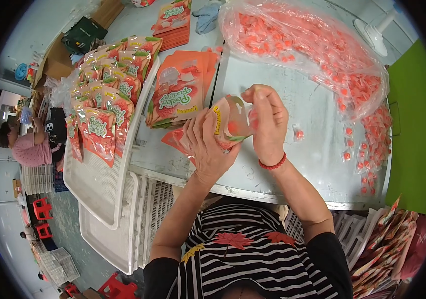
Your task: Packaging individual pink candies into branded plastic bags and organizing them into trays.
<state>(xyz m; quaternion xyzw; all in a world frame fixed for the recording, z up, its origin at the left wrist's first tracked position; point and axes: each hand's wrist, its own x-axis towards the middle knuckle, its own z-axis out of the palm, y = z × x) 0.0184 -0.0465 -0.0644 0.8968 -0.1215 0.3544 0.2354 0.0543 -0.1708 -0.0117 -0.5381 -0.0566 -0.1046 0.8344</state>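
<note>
Grey surface (282, 149) is strewn with wrapped candies (372, 149). One thin, floppy orange pouch (230, 122) is pinched by the left hand (208, 144); right hand (267, 122) is closed around its open top, best gripped by the edges.

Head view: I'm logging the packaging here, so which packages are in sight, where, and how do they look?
Pouch: held by left hand and right hand; orange and pink.
Flat pouch stack: on table; orange.
Filled pouches: upright in white tray.
Clear bag: upper right; small red-orange sweets.
</note>
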